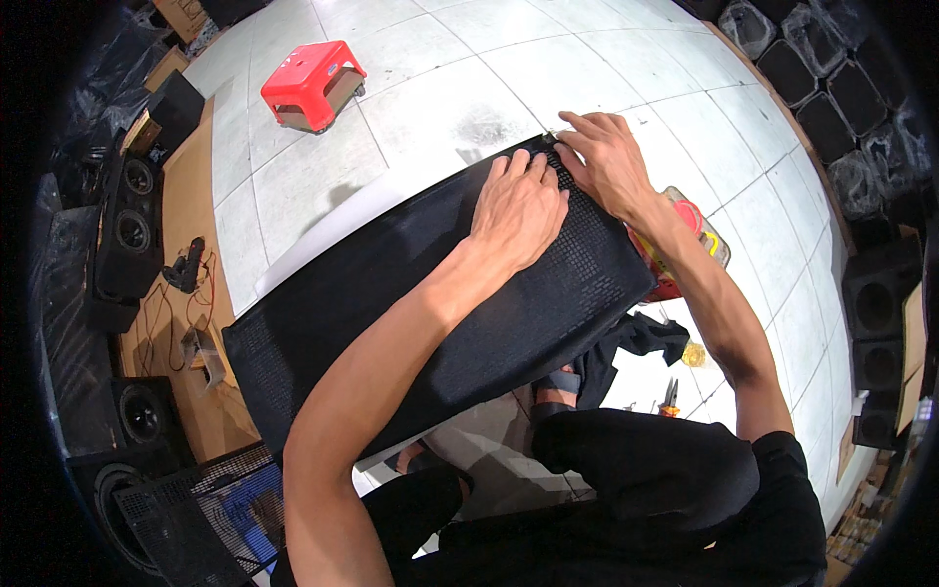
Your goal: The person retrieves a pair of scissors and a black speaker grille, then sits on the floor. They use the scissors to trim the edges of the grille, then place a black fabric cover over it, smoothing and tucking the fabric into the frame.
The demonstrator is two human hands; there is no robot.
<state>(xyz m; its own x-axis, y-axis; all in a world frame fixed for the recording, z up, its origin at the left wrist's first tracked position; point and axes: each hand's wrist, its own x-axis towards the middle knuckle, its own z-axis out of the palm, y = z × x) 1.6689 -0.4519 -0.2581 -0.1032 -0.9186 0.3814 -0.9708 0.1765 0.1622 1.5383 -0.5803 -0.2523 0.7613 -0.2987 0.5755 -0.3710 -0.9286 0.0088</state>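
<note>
A long black speaker grille [391, 284], with a perforated pattern showing through what looks like dark cloth, lies slanted across my lap. My left hand [518, 210] rests on its upper part, palm down with fingers stretched. At the grille's far right corner is my right hand [611, 166], its fingers apart and its thumb close to the edge. Whether the thumb presses on the cloth is hard to see. Under the grille's right side, black cloth [650, 335] hangs toward the floor. The grille's underside is mostly hidden.
A red plastic stool [313, 83] stands on the tiled floor ahead. Pliers [670, 399] and a yellow roll [693, 354] lie at right. Speaker boxes [132, 230] line the left beside a wooden board [186, 323] with a power tool [184, 266]. More speaker cabinets [873, 303] stand at right.
</note>
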